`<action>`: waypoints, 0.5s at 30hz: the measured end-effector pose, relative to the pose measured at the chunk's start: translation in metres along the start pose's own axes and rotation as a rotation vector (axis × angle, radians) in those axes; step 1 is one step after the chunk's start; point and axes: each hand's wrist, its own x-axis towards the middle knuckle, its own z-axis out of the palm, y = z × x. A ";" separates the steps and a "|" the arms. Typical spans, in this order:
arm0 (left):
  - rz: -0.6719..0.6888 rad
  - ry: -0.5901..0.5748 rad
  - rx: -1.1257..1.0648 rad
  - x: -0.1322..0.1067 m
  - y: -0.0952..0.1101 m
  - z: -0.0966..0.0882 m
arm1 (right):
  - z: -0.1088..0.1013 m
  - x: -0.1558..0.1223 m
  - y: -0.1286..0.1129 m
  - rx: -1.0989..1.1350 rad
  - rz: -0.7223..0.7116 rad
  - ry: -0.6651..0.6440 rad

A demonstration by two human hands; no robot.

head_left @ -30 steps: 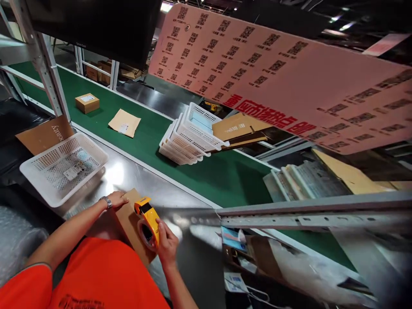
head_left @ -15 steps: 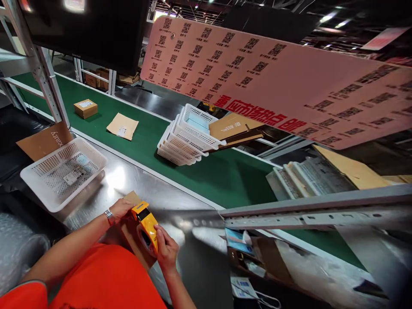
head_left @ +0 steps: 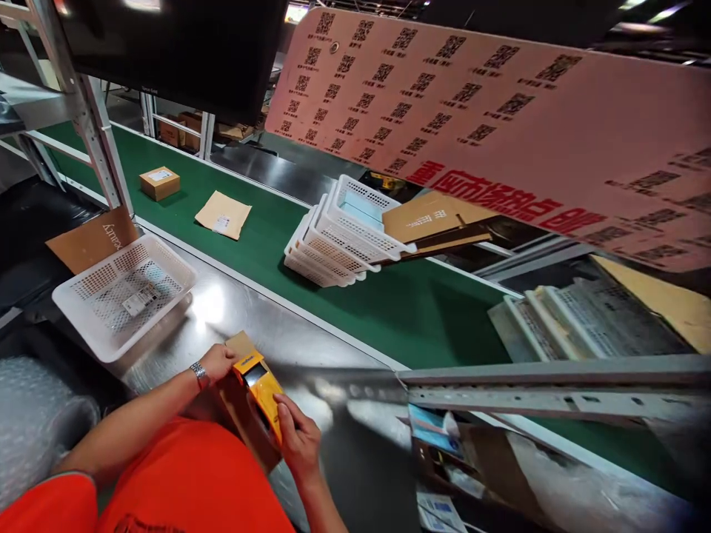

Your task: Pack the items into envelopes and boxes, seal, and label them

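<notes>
Worker stood at the steel bench, and the cardboard carton sat at its near edge, tight against the worker's orange shirt, approx. 6 o'clock in the view. L hand lay on the carton's far end, fingers flat & pressed down to steady it, w/ a wristwatch on that wrist. R hand was wrapped round the grip of the yellow tape dispenser, fingers closed firmly on it. The tool lay along the carton top, nose aimed at approx. 11 o'clock & just beside the L hand.

Progress, as I judged it: taping looked mid-run, w/ the dispenser nose near the far end of the top. The strip itself was hidden under tool & hand, so I couldn't tell how much was laid. No cut showed. Carton was on the bench, not on the belt, & I saw no label on it.

Round about:
- White mesh basket at 10 o'clock, a label slip inside.
- Green conveyor belt crossed at 12.
- On the belt, a leaning stack of white baskets at approx. 12.
- At 11, a small labelled box & a flat kraft mailer, near each other, well apart from the hands.
- Pink QR-code sheet hung overhead at 1–2 o'clock.
- Bubble wrap at 8.
</notes>
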 end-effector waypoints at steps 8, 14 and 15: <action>0.170 0.214 0.274 0.013 0.018 -0.031 | -0.019 0.012 -0.036 0.011 0.071 -0.223; 0.265 0.466 0.406 0.040 0.048 -0.121 | -0.036 0.012 -0.048 0.025 0.294 -0.287; 0.274 0.464 0.424 0.046 0.048 -0.130 | -0.033 0.012 -0.048 0.036 0.298 -0.281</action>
